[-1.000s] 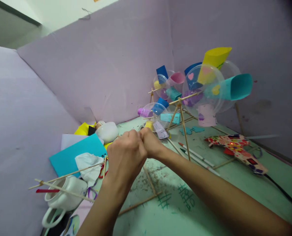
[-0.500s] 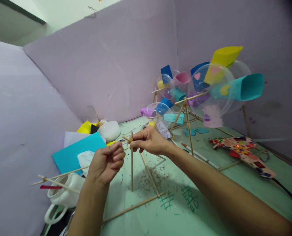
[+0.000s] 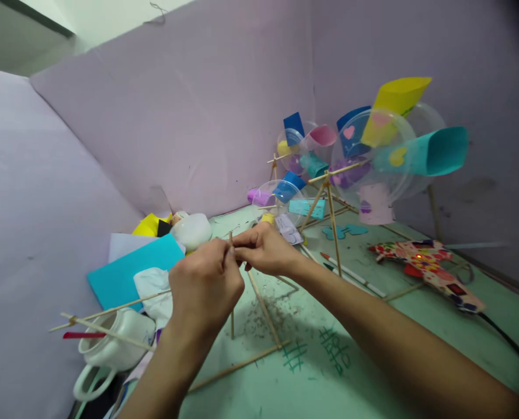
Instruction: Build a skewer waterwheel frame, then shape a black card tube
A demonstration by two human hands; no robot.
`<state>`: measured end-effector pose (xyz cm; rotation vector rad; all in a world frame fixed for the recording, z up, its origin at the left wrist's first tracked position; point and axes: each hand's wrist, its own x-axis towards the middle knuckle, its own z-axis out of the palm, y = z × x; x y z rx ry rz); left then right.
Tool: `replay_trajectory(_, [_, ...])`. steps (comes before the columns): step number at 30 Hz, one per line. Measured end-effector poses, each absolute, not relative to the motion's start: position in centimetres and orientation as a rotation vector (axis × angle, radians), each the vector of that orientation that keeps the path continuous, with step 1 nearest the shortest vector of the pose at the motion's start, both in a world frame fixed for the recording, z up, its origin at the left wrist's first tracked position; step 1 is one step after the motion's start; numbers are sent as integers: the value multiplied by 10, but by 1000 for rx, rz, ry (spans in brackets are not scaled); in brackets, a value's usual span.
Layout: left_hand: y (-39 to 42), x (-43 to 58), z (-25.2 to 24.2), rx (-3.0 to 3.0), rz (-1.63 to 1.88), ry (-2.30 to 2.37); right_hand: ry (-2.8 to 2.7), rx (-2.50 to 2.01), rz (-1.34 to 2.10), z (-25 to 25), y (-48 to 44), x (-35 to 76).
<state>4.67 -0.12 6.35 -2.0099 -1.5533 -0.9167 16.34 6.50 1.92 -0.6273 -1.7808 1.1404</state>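
Both of my hands meet at the top joint of a wooden stick frame standing on the green table. My left hand is closed, its back toward me, with thumb and fingers curled at the joint. The thin rubber band it pinches is hidden behind the fingers now. My right hand pinches the sticks at the joint from the right. An upright stick tip shows between the hands, and the frame's legs slant down to a stick lying along the tabletop. The joint itself is mostly covered.
At right lie a patterned glue gun with a red light and some pencils. Behind stand pinwheel-like models on stick stands. At left are a white mug with sticks across it, crumpled tissue and blue paper.
My left hand has moved right and up, from pulling the thin band out beside the joint to closing over it. My right hand keeps its pinch, nearly still.
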Motion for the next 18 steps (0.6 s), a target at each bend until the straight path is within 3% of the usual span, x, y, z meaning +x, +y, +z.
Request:
replay_trajectory(5, [-10, 41, 14, -1926, -1121, -1242, -1753, -624, 1276, 21, 66, 164])
replay_trajectory(11, [-14, 30, -9, -1927, -1456, -1356, -1713, -629, 1342, 21, 67, 164])
replay_trajectory(18, [-6, 35, 4, -1782, -1127, -1235, -1708, -645, 1301, 21, 67, 163])
